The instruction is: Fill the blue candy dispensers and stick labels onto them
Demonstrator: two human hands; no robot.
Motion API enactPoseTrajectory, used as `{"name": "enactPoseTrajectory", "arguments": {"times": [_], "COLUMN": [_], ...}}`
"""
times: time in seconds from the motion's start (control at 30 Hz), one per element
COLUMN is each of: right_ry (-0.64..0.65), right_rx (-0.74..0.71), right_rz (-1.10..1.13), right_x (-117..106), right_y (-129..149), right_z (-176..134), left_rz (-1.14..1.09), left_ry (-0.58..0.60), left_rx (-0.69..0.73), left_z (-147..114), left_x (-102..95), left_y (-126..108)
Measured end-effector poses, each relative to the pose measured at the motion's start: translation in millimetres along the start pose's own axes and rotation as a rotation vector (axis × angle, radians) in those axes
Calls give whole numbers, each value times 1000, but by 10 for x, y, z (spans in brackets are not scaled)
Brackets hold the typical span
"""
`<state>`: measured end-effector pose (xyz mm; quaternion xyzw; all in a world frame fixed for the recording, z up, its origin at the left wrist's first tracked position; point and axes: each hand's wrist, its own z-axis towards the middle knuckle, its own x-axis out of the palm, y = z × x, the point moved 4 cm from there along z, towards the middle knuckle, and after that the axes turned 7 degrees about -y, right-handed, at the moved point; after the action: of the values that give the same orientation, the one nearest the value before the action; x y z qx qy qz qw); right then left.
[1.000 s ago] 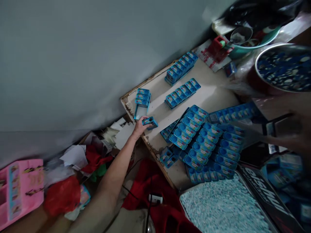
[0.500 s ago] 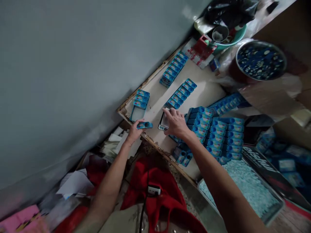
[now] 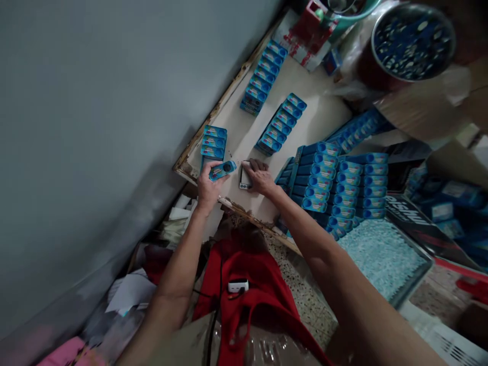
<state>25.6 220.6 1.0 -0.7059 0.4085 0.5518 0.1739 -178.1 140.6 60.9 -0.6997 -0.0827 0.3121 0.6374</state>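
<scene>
A person works with two bare hands over a pale, flat table top with a chipped brown wooden edge. The left hand pinches a small blue printed box with a dark round spot at one end, and holds it slanted near the table's left corner. The right hand is curled round a flat, pale oblong with a dark rim, near the table's front edge, with the thumb on top. It is hard to tell if the oblong lies on the table or floats just above. A second ago, the right hand was off past the table's right side. Now it has come in close to the left hand, so the reaching part looks done and both things are together. A short row of three blue boxes sits at the table's left corner, just past the left hand. Two longer rows of blue boxes stand farther back, and a big blue pile of boxes fills the table's right side.
</scene>
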Motion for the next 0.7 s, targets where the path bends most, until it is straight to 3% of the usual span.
{"name": "enactPoseTrajectory", "arguments": {"times": [0.13,0.3,0.47,0.7], "right_ry": [-69,-16,-11,10], "right_rx": [47,167,241,342], "right_rz": [22,60,69,100], "right_x": [-11,210,371,396], "right_y": [257,683,716,731], "right_z": [-310,-660,-663,-591], "left_rz": [56,124,126,116], "left_ry": [3,-45,-27,-18], "left_rx": [-31,-94,-67,-39], "left_z": [0,-84,-86,-100], "left_x": [-72,-196,-233,-252], "left_y": [57,184,194,148]}}
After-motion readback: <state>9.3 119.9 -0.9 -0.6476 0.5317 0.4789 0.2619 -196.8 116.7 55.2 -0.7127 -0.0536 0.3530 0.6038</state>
